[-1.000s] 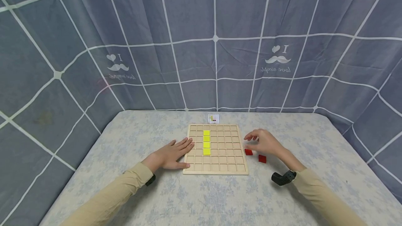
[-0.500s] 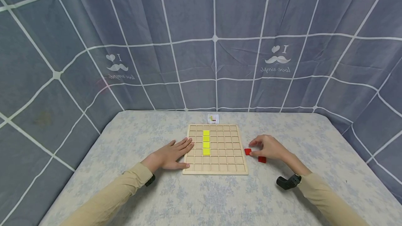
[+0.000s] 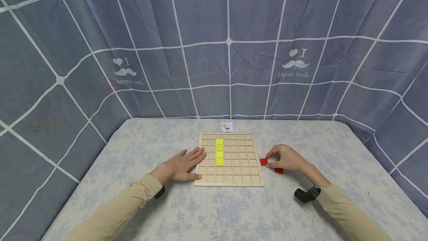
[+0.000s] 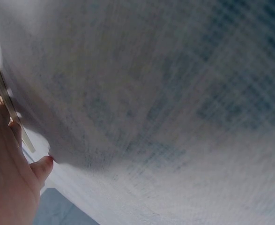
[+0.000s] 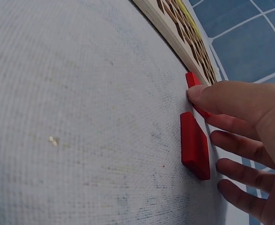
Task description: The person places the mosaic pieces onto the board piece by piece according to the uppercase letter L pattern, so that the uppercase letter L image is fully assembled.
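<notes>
A wooden grid board [image 3: 242, 180] lies flat on the table, with a column of several yellow square tiles [image 3: 219, 152] set in its cells. My left hand [image 3: 183, 164] rests on the board's left edge with fingers spread and straight. Just off the board's right side, my right hand [image 3: 288, 158] pinches a red square tile [image 3: 263, 162] between thumb and index finger. That tile still lies on the tablecloth. A second red tile [image 5: 194, 146] lies beneath the right hand's palm side, apart from the fingers. The hand partly covers it in the head view.
A small printed card [image 3: 226, 127] with a coloured grid pattern lies just behind the board. Patterned cloth [image 3: 187, 211] covers the table. A blue-grey curtain [image 3: 207, 66] with white lines surrounds the back and sides.
My right hand has moved slightly right and toward me, bringing thumb and index finger onto the red tile nearest the board. My left hand has stayed in place.
</notes>
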Available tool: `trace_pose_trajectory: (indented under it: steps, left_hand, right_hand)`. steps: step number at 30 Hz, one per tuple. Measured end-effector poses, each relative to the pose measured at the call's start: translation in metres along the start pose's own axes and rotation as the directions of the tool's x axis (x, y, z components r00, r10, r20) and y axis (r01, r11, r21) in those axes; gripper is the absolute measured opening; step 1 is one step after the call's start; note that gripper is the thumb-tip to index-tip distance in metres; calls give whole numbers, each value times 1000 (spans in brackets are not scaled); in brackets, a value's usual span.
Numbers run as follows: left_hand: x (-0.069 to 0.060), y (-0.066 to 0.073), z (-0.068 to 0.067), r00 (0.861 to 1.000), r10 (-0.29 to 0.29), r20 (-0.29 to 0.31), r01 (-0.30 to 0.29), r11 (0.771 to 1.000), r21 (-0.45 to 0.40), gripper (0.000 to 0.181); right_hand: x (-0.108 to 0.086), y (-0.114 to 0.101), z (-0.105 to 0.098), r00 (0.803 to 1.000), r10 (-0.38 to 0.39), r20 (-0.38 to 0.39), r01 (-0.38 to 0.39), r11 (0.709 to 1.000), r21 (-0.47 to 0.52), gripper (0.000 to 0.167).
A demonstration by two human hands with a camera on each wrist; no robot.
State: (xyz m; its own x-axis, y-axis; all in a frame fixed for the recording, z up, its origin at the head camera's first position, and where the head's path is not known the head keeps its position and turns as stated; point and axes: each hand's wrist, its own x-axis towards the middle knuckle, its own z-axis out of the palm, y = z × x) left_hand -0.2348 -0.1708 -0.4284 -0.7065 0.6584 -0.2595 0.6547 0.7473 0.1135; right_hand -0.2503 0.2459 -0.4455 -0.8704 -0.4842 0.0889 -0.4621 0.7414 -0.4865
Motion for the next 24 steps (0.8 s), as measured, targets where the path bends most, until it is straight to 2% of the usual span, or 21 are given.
trace_pose_trajectory:
  steps: [9,24]
  left_hand:
    - [1,0,1,1000,-7,4,7,1000,3,82]
    - [2,-2,3,1000,-12,0,12,1000,6,82]
  right_hand:
    - [-1,1,2,1000,-20,-21,20,1000,-23,18]
    - [3,-6,-1,995,0,-95,-6,998,-62,15]
